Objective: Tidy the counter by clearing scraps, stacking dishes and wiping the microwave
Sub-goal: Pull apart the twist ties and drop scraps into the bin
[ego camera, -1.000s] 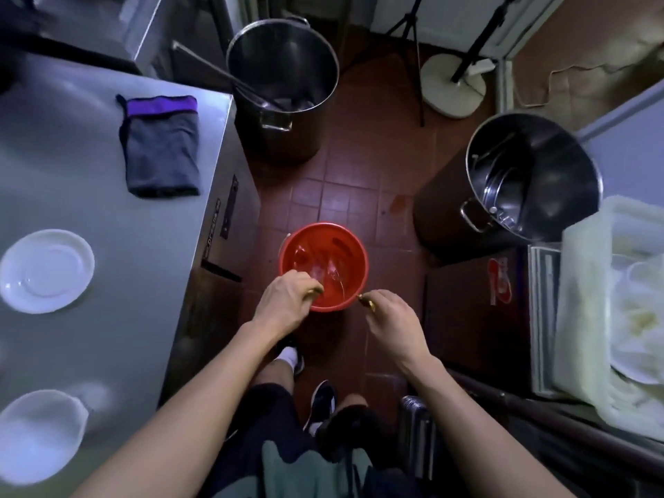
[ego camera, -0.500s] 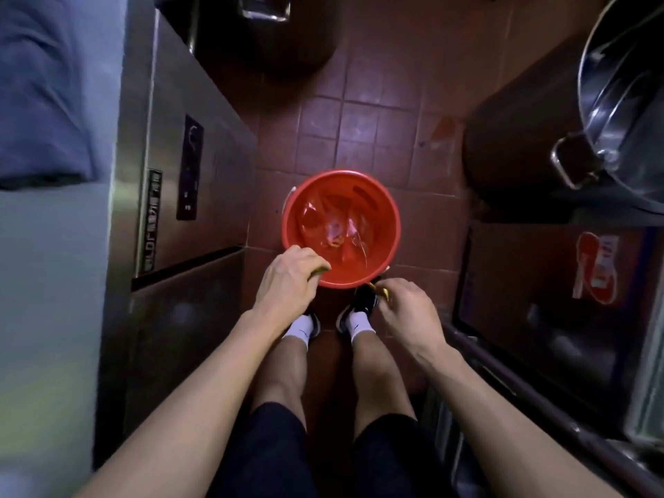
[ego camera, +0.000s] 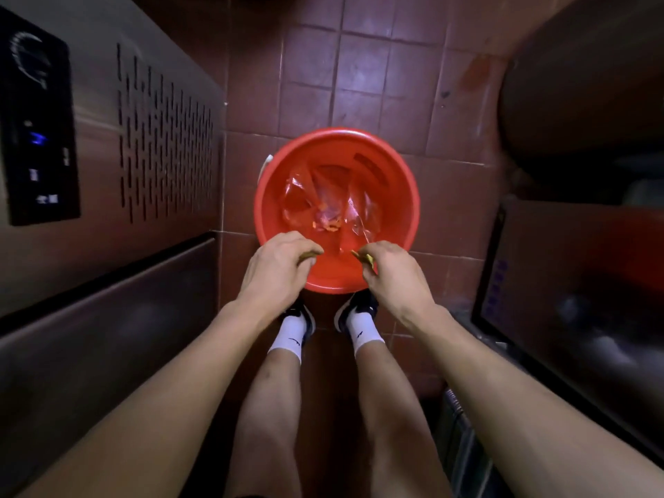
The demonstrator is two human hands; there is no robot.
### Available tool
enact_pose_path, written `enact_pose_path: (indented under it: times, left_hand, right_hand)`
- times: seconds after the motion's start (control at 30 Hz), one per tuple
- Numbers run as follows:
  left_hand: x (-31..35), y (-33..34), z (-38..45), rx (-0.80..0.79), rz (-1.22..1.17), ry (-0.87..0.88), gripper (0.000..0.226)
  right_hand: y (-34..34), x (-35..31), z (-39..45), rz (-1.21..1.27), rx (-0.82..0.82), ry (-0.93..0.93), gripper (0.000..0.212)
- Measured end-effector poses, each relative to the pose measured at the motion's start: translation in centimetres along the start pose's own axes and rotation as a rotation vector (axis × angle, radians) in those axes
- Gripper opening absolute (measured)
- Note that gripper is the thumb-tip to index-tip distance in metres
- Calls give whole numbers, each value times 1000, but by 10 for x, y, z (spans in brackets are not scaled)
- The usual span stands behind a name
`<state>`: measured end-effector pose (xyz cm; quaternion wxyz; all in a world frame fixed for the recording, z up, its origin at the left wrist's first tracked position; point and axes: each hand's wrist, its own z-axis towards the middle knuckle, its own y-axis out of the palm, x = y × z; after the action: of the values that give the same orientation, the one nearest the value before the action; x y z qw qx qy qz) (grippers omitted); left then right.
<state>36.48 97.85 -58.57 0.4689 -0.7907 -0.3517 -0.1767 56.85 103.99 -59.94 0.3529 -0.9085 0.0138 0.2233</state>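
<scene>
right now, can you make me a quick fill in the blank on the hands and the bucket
1. Both hands hover over a ____ bucket on the tiled floor.
2. The left hand and the right hand each pinch a small yellowish ____.
3. Crumpled clear ____ lies inside the bucket.
4. The steel cabinet stands on the person's ____ side.

Missing words: red; scrap; plastic; left

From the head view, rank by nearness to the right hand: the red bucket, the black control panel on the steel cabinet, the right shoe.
1. Red bucket: the right hand is over its near rim.
2. Right shoe: just below the hand, on the floor.
3. Black control panel: far left, on the steel cabinet.
</scene>
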Motion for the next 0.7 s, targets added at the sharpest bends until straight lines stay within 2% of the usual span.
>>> enact_pose_path:
  times: [0.4,0.7]
  left_hand:
    - [-57,31,22,42,-61,-59,21]
    - [-59,45,36,55,-22,-77,20]
  right_hand:
    - [57,-12,77,48,6,3,16]
    - [69,-4,87,13,-6,6,28]
